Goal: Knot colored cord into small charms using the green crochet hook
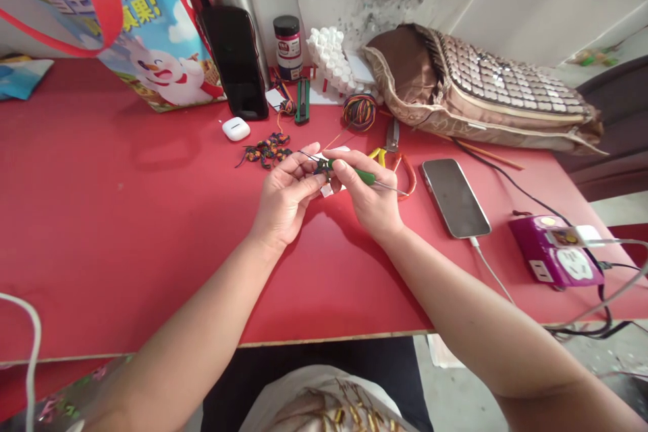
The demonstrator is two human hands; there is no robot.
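Observation:
My left hand (286,199) pinches a small piece of dark crochet work (322,166) between thumb and fingers. A green-handled crochet hook (365,177) is gripped in my right hand (372,199), its tip at the crochet piece and its thin metal end pointing right. The fingers of both hands partly hide the piece. A strand runs back toward a ball of multicoloured yarn (359,112). Left of my hands lies a finished-looking multicoloured crochet strip (267,150). White paper (331,187) shows beneath my fingers.
Pliers (392,138) with yellow and red handles lie just beyond my right hand. A phone (456,198) charges at right beside a purple power adapter (551,253). Behind stand another phone (239,64), a dark-lidded jar (288,48), a white earbud case (235,129) and a bag (480,88).

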